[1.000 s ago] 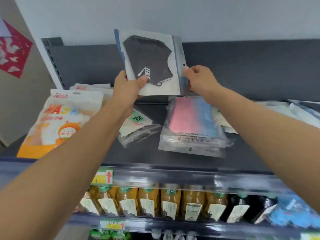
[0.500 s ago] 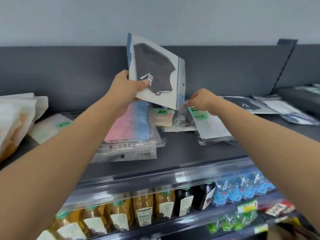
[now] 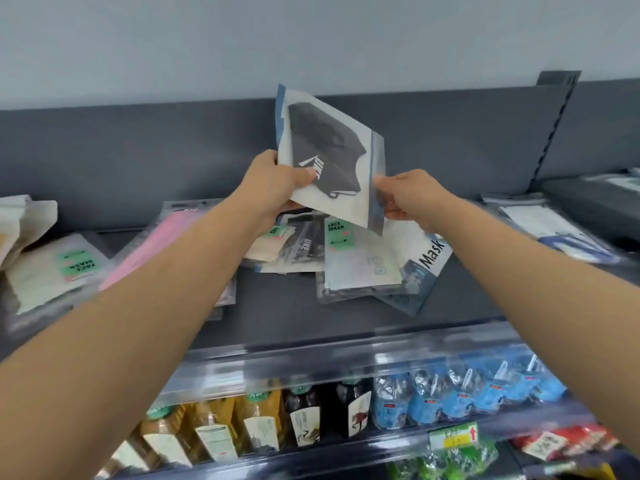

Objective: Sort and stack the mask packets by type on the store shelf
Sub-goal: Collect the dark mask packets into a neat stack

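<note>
A dark grey store shelf [image 3: 284,306] is seen from above, backed by a grey panel [image 3: 138,161]. On the tier beneath it, a row of amber juice bottles [image 3: 214,431] is lined up at the left and blue-labelled water bottles [image 3: 460,393] at the right.

Mask packets are scattered flat across the shelf. A pink mask packet [image 3: 156,251] is partly hidden under the left forearm, and a pale packet with a green label [image 3: 52,271] lies at the far left. In the middle, a green-labelled "Face Mask" packet [image 3: 356,261] is laid over a packet printed "Mask" [image 3: 426,258].

The black mask packet [image 3: 329,157] is held up off the shelf, above the middle pile and in front of the panel, tilted with its top corner leaning left. It is kept between the two hands. Its lower left corner is gripped by the left hand [image 3: 273,185], the thumb laid on the front face and the fingers hidden behind. Its blue right edge is pinched low down by the right hand [image 3: 412,195].
</note>
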